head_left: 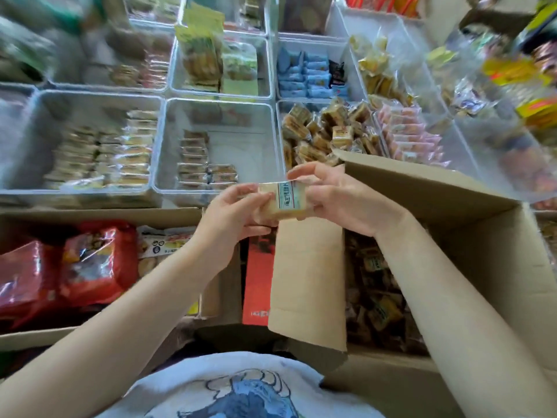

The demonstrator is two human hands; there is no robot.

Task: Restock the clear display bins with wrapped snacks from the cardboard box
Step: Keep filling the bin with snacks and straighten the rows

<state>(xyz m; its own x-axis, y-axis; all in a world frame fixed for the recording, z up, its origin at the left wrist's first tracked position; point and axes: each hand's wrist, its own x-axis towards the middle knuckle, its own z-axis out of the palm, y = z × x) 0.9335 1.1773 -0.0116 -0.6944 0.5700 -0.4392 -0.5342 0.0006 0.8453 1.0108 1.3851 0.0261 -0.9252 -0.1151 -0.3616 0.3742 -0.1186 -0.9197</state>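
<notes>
From the head view, both hands meet above the near rim of a clear display bin (pixel 218 146). The left hand (pixel 232 215) and the right hand (pixel 328 194) each curl their fingers round one wrapped snack (pixel 278 200), a pale tan block in clear film with a blue-green label band; its writing is too blurred to read.

The bin just beyond the hands holds a few short rows of tan-wrapped packets along its left side, with bare floor to the right. The bin to its left (pixel 39 140) is packed with rows of yellow-and-brown packets. The bin to its right (pixel 331 131) is heaped with loose brown square snacks carrying small labels. Farther back, one bin (pixel 313 73) holds light blue packets and another (pixel 217 64) holds upright yellow and green bags. A pink-wrapped row (pixel 410 134) fills a tilted bin at right.

The open cardboard box (pixel 452 236) sits under the right forearm, flaps up, with dark wrapped snacks inside. At lower left another carton (pixel 99 212) holds red foil bags (pixel 96 263). No print is legible anywhere.
</notes>
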